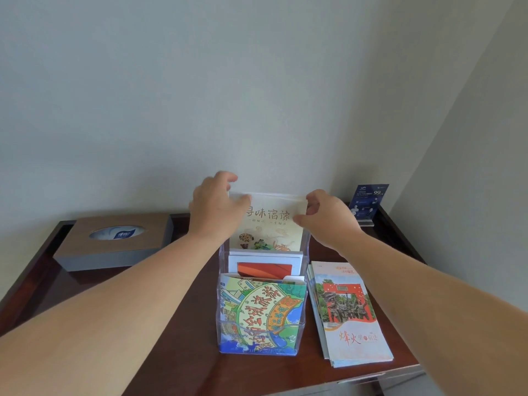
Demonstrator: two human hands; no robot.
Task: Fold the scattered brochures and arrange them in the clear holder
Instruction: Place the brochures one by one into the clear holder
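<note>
three brochures (261,312), one clear holder (307,247)

- The left hand (217,207) and right hand (328,215) pinch the top corners of a cream brochure (271,221) standing in the clear holder's (306,310) rear tier.
- Just right of the clear holder, a brochure stack (348,312) lies flat on the worktop (194,352).
- Left of it sits a tissue box (114,244).

Cream brochure (268,224) corners covered by left hand (214,207), right hand (328,215); orange brochure (264,270) mostly behind front brochure (261,312)

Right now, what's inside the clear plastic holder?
Back: cream food brochure, pinched by left hand and right hand. Middle: orange-and-white brochure. Front: colourful cartoon brochure. The rear two are partly covered.
</note>
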